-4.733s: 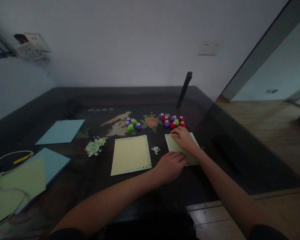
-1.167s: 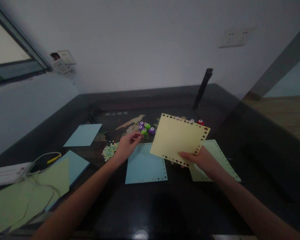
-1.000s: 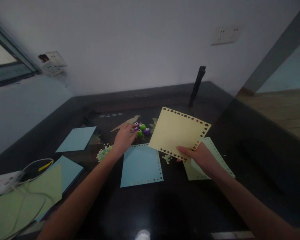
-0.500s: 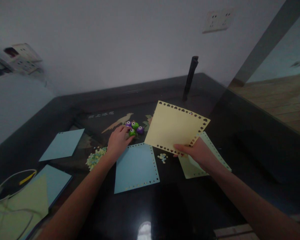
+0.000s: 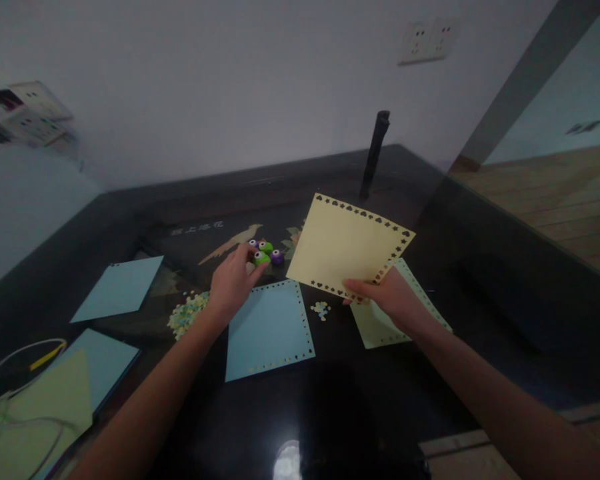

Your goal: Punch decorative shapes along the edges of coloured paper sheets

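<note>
1. The right hand (image 5: 399,303) is pinching a yellow rectangular paper sheet (image 5: 350,243), punched with hearts and stars, between thumb and fingers; the sheet is slanting above the glossy black table (image 5: 360,400).
2. The left hand (image 5: 231,283) is resting with thumb and fingers curved around a small, rounded, glossy green object (image 5: 261,258) bearing a white eye; whether it is pinching cannot be told.
3. A rounded purple object (image 5: 277,257) is sitting just right of it.
4. A light-blue punched paper sheet (image 5: 270,327) is lying on the table, nearer the person.
</note>
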A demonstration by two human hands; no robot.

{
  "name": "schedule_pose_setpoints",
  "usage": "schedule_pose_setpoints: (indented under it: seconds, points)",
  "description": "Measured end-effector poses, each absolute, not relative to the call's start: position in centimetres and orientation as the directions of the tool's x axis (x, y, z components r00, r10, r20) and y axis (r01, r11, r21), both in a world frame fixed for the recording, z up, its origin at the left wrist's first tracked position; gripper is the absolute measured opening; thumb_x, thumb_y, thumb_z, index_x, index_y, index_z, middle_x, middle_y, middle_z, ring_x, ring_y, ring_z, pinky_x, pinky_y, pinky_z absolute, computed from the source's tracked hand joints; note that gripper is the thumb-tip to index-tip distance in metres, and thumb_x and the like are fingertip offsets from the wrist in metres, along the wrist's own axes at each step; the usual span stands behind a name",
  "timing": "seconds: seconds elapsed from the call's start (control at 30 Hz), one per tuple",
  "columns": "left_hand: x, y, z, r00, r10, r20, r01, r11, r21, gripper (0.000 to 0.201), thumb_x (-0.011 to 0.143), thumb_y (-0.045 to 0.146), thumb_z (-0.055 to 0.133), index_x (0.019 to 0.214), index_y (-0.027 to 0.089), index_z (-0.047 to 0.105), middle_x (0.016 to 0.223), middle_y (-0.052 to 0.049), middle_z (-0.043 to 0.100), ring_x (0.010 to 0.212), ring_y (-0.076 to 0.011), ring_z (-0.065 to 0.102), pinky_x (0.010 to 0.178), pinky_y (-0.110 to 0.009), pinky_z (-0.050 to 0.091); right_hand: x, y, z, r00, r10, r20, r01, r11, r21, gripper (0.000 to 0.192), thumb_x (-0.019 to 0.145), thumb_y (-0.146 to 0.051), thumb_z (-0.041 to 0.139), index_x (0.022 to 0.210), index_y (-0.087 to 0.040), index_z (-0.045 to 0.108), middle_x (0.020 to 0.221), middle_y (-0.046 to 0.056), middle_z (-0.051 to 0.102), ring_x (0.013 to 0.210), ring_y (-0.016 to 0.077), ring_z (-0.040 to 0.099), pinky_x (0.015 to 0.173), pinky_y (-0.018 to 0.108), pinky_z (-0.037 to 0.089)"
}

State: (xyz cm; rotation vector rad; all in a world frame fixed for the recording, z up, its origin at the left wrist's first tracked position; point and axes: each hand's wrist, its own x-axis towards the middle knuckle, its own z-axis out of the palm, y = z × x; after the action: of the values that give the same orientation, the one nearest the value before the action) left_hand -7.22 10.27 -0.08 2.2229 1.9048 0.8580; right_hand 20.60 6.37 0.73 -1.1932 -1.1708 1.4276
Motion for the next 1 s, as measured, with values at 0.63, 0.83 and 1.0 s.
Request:
schedule_pose_setpoints:
  seconds: [0.63, 0.83, 1.0]
  points:
    - [0.0, 5.0, 0.2, 0.332, 0.915, -0.231, 0.047, 0.228, 0.972, 0.033, 0.072, 0.025, 0.069, 0.100, 0.018, 0.054, 0.073, 0.002, 0.060, 0.056, -0.0076, 0.054, 0.053, -0.021, 0.043, 21.8, 5.3, 0.7, 0.042, 0.998, -0.038, -0.016, -0.037, -0.999, 0.062, 0.063, -0.032, 0.074, 0.121, -0.020, 0.055, 0.105, 0.010, 0.069, 0.098, 0.0299, 0.064, 0.081, 0.046, 0.055]
    - [0.1, 4.7, 0.0, 0.391, 0.882, -0.264, -0.174, 0.352, 0.920, 0.034, 0.079, 0.033, 0.064, 0.108, 0.017, 0.055, 0.102, -0.009, 0.064, 0.084, -0.0185, 0.066, 0.081, -0.035, 0.052, 21.6, 5.4, 0.0, 0.071, 0.997, -0.041, 0.055, -0.045, -0.998, 0.064, 0.065, -0.031, 0.072, 0.124, -0.021, 0.053, 0.105, 0.010, 0.068, 0.105, 0.0306, 0.061, 0.086, 0.047, 0.053]
    - [0.2, 4.5, -0.1, 0.368, 0.886, -0.281, -0.208, 0.373, 0.904, 0.032, 0.077, 0.029, 0.067, 0.103, 0.017, 0.055, 0.099, -0.007, 0.066, 0.082, -0.0188, 0.068, 0.080, -0.035, 0.053, 21.6, 5.4, -0.1, 0.079, 0.997, -0.010, 0.137, -0.021, -0.990, 0.063, 0.067, -0.032, 0.071, 0.126, -0.021, 0.052, 0.106, 0.010, 0.068, 0.104, 0.0308, 0.061, 0.090, 0.048, 0.050]
